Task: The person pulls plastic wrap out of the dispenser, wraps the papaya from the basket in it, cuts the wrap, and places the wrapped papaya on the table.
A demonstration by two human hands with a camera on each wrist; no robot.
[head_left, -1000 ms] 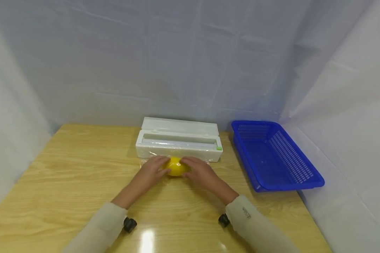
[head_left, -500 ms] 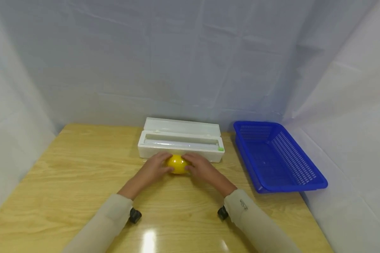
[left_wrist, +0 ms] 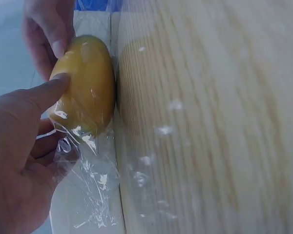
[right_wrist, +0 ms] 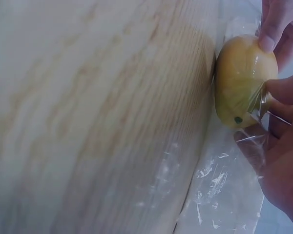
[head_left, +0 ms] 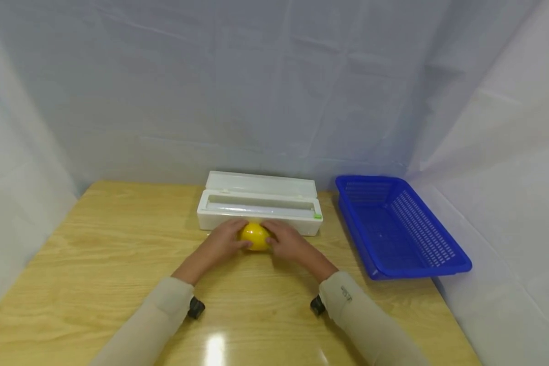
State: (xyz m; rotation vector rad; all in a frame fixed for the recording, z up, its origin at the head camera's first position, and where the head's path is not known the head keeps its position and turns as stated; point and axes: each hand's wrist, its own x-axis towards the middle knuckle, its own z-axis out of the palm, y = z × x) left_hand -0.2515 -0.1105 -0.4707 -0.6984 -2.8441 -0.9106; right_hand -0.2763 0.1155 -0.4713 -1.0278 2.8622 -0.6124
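Observation:
A yellow lemon lies on the wooden table, partly covered in clear plastic wrap, just in front of a white wrap dispenser box. My left hand grips the lemon from the left, thumb on its side. From the right, my right hand holds the same fruit, fingers curled round it. The wrap bunches loosely under both hands.
A blue plastic basket stands at the table's right, close to the dispenser. White cloth walls close in the back and sides. Bare table top lies at the left and near the front edge.
Both hands and the lemon have moved a little further from me, up against the dispenser box. The loose wrap seen spread beside the lemon is now gathered under the hands.

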